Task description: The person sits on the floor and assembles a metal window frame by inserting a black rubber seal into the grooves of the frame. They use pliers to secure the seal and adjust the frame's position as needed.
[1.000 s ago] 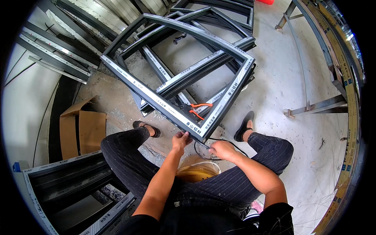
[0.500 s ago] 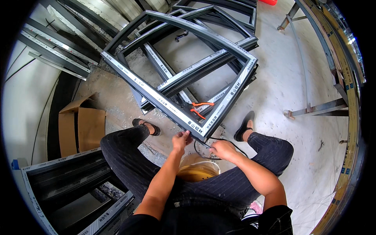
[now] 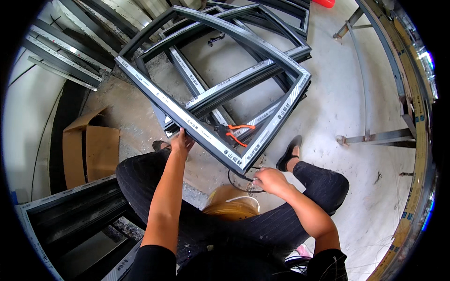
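Observation:
A dark grey window frame (image 3: 161, 99) with printed white film lies on top of other crossed frames in front of me. My left hand (image 3: 182, 142) grips the outer edge of its near left bar, the fingertips partly hidden by the bar. Close to the frame's nearest corner, my right hand (image 3: 272, 181) pinches a thin black rubber strip (image 3: 244, 189), which loops below that corner. Orange-handled pliers (image 3: 241, 126) rest inside the frame by its near corner. Between my legs stands a yellowish bucket (image 3: 229, 210) with a white handle.
At left sits an open cardboard box (image 3: 102, 152); more dark frames (image 3: 70, 192) are stacked at lower left. Long metal profiles (image 3: 70, 47) lie at upper left. A metal-legged bench (image 3: 375, 138) runs along the right. A small dark tool (image 3: 216, 39) lies beyond the frames.
My left hand has slid along the bar, away from the near corner to the left and farther up. My right hand stays near the corner with the strip, shifted slightly.

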A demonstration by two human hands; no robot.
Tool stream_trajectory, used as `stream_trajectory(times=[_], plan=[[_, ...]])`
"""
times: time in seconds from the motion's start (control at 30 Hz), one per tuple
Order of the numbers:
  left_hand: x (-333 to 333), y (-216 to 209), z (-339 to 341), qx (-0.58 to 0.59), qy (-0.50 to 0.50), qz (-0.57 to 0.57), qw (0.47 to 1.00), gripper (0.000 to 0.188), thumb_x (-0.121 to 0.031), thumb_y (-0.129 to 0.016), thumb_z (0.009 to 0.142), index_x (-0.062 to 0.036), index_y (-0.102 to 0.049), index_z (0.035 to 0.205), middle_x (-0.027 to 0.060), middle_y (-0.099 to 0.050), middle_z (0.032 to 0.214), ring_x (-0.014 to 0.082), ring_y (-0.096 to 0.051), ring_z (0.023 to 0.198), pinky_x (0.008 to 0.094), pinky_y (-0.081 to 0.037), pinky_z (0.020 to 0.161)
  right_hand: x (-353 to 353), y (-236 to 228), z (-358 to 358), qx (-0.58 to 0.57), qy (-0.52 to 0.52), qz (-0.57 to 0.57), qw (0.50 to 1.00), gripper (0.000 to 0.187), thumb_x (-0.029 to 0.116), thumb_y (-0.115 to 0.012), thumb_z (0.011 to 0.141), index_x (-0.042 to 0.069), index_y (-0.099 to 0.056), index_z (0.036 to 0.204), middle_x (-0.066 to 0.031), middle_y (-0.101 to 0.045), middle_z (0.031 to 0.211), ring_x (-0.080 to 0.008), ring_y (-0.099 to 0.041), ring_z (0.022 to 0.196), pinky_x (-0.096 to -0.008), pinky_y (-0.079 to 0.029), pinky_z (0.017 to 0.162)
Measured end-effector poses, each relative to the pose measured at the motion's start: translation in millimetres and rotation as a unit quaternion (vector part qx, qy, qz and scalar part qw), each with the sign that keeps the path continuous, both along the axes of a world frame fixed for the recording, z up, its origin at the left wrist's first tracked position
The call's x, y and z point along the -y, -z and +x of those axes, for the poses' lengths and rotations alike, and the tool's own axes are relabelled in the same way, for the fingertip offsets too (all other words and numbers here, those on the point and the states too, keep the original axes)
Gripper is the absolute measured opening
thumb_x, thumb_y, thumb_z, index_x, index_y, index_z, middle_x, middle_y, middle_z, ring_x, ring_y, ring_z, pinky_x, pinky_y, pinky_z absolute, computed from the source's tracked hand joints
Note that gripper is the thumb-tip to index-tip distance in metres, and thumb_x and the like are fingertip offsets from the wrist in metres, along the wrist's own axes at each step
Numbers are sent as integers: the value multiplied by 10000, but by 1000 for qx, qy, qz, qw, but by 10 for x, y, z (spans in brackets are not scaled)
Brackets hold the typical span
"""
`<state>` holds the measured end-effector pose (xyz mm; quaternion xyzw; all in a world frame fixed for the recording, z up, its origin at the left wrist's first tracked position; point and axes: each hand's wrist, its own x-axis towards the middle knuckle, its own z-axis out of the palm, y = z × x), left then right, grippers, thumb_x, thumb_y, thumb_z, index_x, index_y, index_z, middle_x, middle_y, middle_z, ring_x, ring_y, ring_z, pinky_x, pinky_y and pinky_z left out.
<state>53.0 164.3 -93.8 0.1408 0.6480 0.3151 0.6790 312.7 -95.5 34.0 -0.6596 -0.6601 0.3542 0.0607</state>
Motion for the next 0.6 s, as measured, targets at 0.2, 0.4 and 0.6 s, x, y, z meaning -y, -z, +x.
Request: stream_trajectory(times=[0.2, 0.4, 0.6], plan=[[805, 29, 380, 21, 23, -29, 999, 387, -403, -392, 969, -53, -553, 1003, 62, -616, 804, 225, -611, 689, 424, -539, 655, -1076, -511, 427, 113, 91, 251, 957, 164, 199, -600, 812, 39, -633, 796, -129, -601, 805, -302, -574, 790, -409, -464, 733], [887, -196, 431, 48, 19, -58, 997, 401, -403, -380, 970, -47, -545, 1051, 76, -634, 886, 250, -627, 792, 442, -521, 738, -1332, 106, 679, 205, 30, 252, 945, 285, 265, -594, 809, 59, -658, 624, -106, -615, 676, -277, -572, 755, -390, -400, 812], [1143, -176, 336, -160, -24, -21, 987, 473, -376, -418, 962, 57, -602, 1009, 142, -649, 898, 264, -634, 771, 396, -486, 658, -815, 49, 240, 220, 24, 223, 949, 363, 321, -557, 832, 58, -664, 606, -100, -615, 656, -251, -565, 750, -392, -377, 838]])
